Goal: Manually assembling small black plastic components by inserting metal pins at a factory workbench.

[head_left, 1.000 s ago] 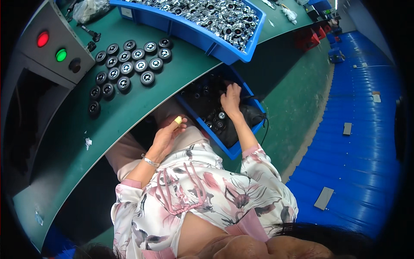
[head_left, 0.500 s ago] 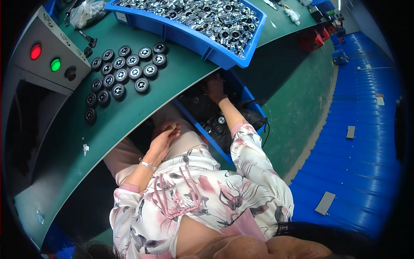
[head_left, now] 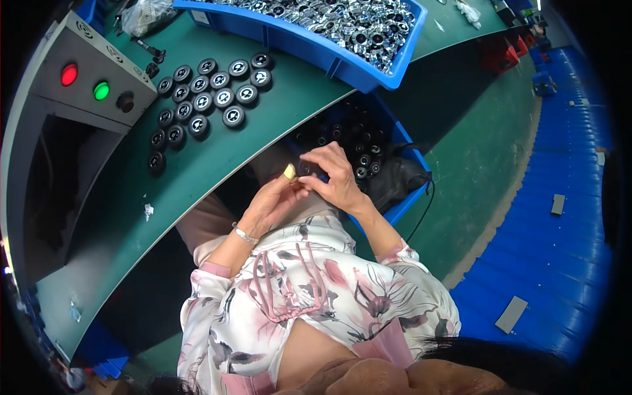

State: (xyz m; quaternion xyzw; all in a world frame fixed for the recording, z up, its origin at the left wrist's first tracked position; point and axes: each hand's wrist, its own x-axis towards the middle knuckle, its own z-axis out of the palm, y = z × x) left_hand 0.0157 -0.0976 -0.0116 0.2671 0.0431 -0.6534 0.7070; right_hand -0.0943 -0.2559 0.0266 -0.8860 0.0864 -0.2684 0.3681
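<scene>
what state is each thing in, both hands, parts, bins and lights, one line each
Left hand: fingers bent, yellow covering on one digit
Right hand: fingers curled around a dark part, partly hidden
Black wheels: lying on the green table, hubs up
Upper blue bin: heaped with shiny parts
Lower blue bin: holding dark parts
Red light: lit
Green light: lit
</scene>
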